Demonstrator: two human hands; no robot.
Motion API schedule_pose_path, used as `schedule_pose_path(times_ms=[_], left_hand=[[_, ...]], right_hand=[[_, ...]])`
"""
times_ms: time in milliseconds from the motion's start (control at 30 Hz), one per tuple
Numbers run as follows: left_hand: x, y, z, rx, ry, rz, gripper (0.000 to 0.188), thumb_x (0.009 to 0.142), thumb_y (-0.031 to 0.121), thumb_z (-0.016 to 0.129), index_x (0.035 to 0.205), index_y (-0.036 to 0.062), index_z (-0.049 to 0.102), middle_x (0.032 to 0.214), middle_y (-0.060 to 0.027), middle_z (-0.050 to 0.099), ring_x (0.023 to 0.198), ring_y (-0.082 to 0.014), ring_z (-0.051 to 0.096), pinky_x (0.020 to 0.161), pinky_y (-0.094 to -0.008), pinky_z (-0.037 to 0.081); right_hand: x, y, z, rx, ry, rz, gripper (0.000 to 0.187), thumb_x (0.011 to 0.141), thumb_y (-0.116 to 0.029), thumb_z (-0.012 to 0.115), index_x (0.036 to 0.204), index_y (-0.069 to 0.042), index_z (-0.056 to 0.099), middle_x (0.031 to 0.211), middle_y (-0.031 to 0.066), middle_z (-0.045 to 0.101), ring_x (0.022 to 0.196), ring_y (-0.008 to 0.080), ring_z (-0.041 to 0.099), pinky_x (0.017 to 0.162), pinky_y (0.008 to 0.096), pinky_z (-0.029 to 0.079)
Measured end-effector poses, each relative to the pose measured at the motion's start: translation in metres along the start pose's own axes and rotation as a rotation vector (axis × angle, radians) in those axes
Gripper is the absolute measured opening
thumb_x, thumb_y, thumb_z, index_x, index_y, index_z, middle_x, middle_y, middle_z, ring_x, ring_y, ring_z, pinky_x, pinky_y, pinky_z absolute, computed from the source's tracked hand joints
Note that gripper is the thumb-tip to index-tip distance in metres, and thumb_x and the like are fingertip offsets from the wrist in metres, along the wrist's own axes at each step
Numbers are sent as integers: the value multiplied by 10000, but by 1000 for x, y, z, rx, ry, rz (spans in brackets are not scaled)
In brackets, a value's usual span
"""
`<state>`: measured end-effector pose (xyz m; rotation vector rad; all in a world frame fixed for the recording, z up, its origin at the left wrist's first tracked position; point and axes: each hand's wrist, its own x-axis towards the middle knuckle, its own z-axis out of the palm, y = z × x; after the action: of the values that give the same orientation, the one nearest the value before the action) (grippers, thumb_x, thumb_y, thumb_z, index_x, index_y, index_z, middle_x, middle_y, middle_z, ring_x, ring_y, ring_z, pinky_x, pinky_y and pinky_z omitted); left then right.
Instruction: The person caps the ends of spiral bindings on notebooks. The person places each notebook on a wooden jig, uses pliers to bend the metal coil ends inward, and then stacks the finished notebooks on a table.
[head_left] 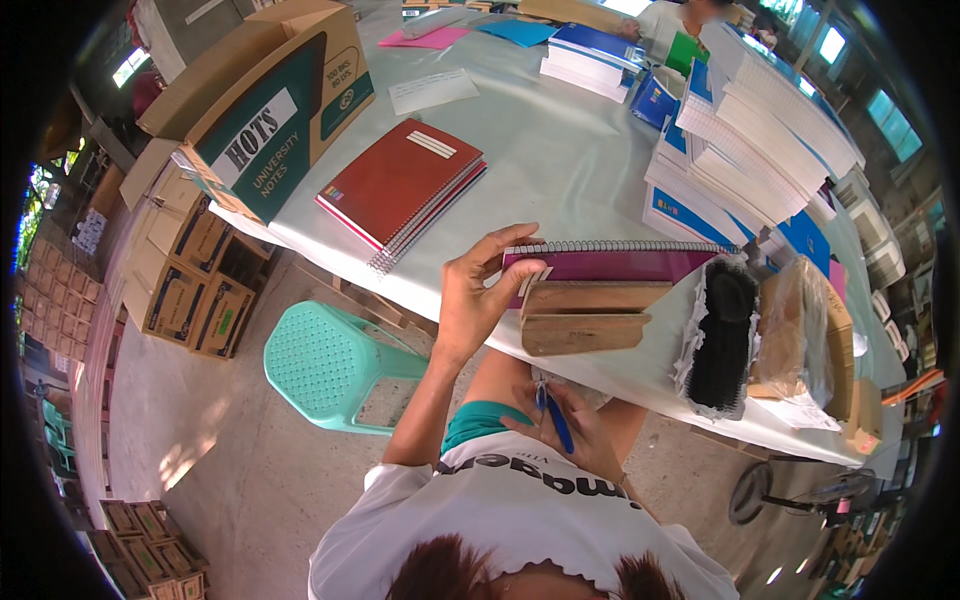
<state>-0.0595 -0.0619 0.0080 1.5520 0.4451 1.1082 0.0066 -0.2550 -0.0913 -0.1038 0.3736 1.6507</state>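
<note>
White tabletop (560, 175); purple notebook (610, 265) (left hand (482, 290) gripping) runs left-right, coil (640, 246) farthest.

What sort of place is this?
Probably a notebook workshop or packing area: the left hand holds a purple spiral notebook, blue-covered notebooks are piled on the table, and cardboard boxes stand stacked at left.

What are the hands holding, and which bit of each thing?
The left hand pinches the purple spiral notebook by its left end; the right hand holds a blue-handled tool by the handles.
</note>
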Motion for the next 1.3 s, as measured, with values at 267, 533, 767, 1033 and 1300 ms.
schedule_pose_path(times_ms=[267,533,767,1033,1300], left_hand=[[-2,-3,-7,47,-63,-66,225,901,102,667,1089,-22,669,1027,-80,685,907,-111,618,820,-260,502],[0,1,-4,152,-6,45,188,848,120,704,1010,25,708,972,-100,724,798,-147,674,756,-271,512],[-3,1,-5,232,-7,114,188,850,73,692,1028,16,702,1009,-100,717,892,-176,684,803,-293,527],[-8,-1,-3,277,32,179,201,833,26,685,1032,9,703,1025,-90,721,891,-146,686,800,-269,533],[-11,3,-1,296,30,117,231,865,16,637,1090,33,685,994,-89,727,881,-172,709,779,-263,539]], right_hand=[[-1,-11,78,-594,31,-265,266,1005,-230,456,1175,-28,492,1048,124,601,1077,284,603,1016,520,442],[0,-17,88,-2239,570,-1360,354,1004,-274,487,1087,62,562,1019,149,524,893,251,523,845,342,411],[8,-1,122,-1933,290,-1042,250,920,-221,597,974,22,621,884,161,560,842,300,535,773,364,427],[33,11,128,-2337,251,-1460,176,791,-182,724,775,-26,645,789,86,569,678,273,555,599,394,439],[40,14,125,-2272,233,-1394,123,776,-88,726,763,-2,639,727,90,573,595,249,545,516,352,412]])
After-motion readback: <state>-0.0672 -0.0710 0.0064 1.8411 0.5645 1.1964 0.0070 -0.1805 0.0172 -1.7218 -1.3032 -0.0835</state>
